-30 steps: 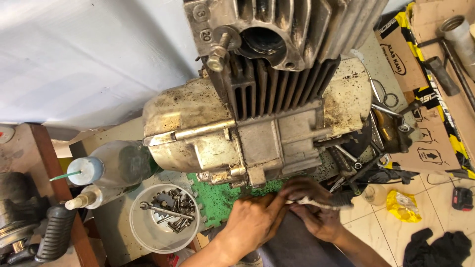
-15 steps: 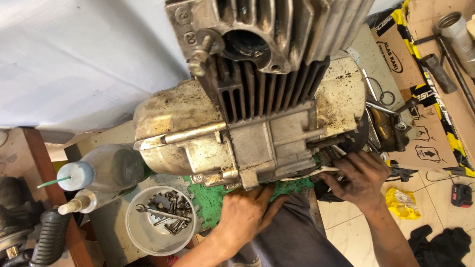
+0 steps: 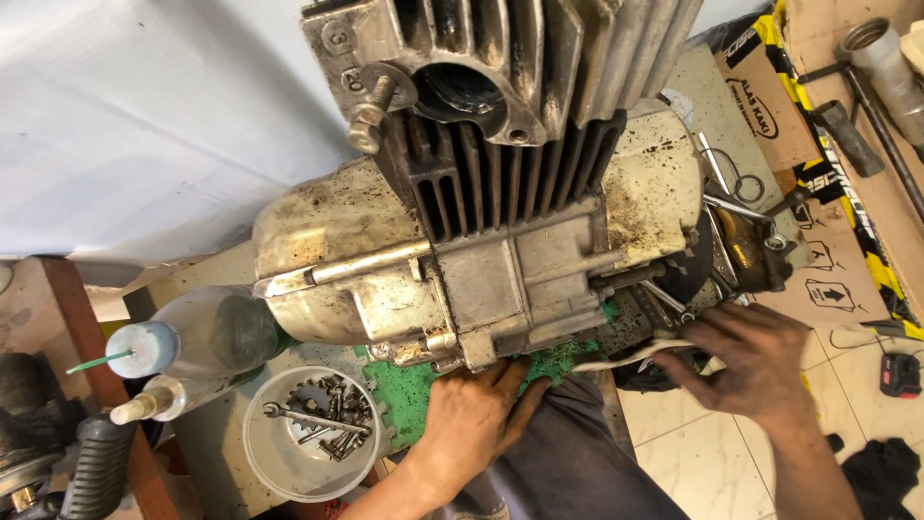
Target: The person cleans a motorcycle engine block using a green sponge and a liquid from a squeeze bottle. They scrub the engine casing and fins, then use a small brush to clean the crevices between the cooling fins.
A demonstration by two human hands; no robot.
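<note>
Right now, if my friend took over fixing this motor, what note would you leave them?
Left hand: flat on the green mat, pressed against the bottom edge of the engine.
Right hand: at the engine's right end, fingers over a white cable; grip unclear.
Engine lies on its side on the bench, dirty, cylinder fins up.
Loose bolts and a sprocket sit in the clear tub.
Squeeze bottles stand at the left.
What remains cannot be told.

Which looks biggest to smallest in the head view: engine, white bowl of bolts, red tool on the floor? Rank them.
1. The engine, by far the largest.
2. The white bowl of bolts.
3. The red tool on the floor, smallest; it lies farther from the camera, so it may look smaller than it is.
</note>
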